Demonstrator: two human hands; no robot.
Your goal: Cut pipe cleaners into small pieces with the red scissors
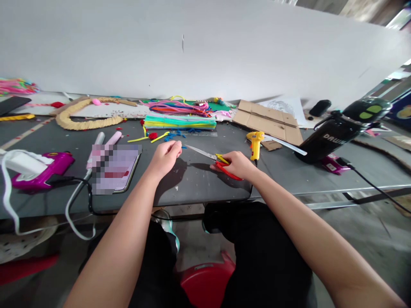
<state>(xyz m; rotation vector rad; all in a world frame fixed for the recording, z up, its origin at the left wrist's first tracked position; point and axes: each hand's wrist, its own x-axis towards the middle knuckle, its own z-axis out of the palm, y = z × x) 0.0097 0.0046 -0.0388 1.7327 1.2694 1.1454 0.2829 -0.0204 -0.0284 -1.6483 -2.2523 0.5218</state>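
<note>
My right hand (239, 164) is closed around the red and yellow handles of a pair of scissors (205, 154), whose blades point left toward my other hand. The fingers of my left hand (167, 156) are pinched on a small blue piece of pipe cleaner (184, 147), mostly hidden in them. The blade tips are close to that piece. Just beyond lie several short blue pipe cleaner bits (175, 135), two yellow lengths and a small red ball (153, 136). A stack of straight coloured pipe cleaners (180, 122) is behind them.
A yellow glue gun (256, 144) with a glue stick stands right of my hands, near folded cardboard (268, 122) and a black bottle (337, 132). At left are a phone (128, 169), a purple power strip (61, 169) with cables, and a beige wrapped curve (69, 122).
</note>
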